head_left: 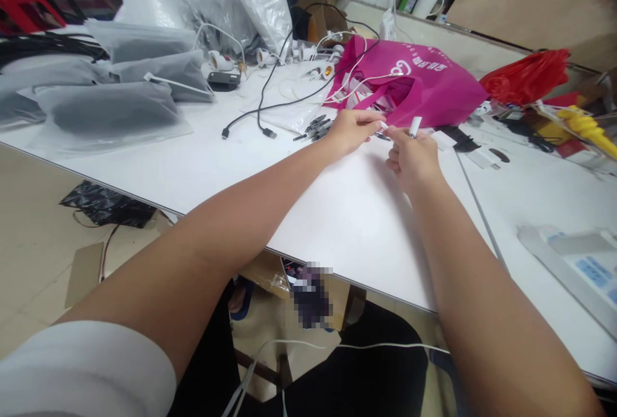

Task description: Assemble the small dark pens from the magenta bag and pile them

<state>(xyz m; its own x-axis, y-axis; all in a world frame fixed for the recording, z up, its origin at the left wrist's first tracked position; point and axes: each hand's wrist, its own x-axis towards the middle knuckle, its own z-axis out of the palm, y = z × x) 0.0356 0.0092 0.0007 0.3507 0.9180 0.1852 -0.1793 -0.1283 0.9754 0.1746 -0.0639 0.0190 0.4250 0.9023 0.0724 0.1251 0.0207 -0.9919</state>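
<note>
My left hand (351,132) and my right hand (415,155) meet over the white table (337,211), just in front of a pink bag (443,86). Thumb and fingers of the left are pinched at a small white piece (384,125), too small to name. The right hand's fingertips touch the same piece, its other fingers curled in. Out of the right fist sticks a short white stick-shaped thing (415,126), its lower part hidden. Beside my left hand lie several small dark grey pieces (318,126). White and red bits (369,97) show in the bag's mouth.
Frosted zip bags (110,108) lie at the left. A black USB cable (263,105) crosses toward the bag, near white lamp sockets (270,57). A red plastic bag (527,76) and a yellow coiled thing (583,124) are at right, with a blue-white packet (583,263) nearer.
</note>
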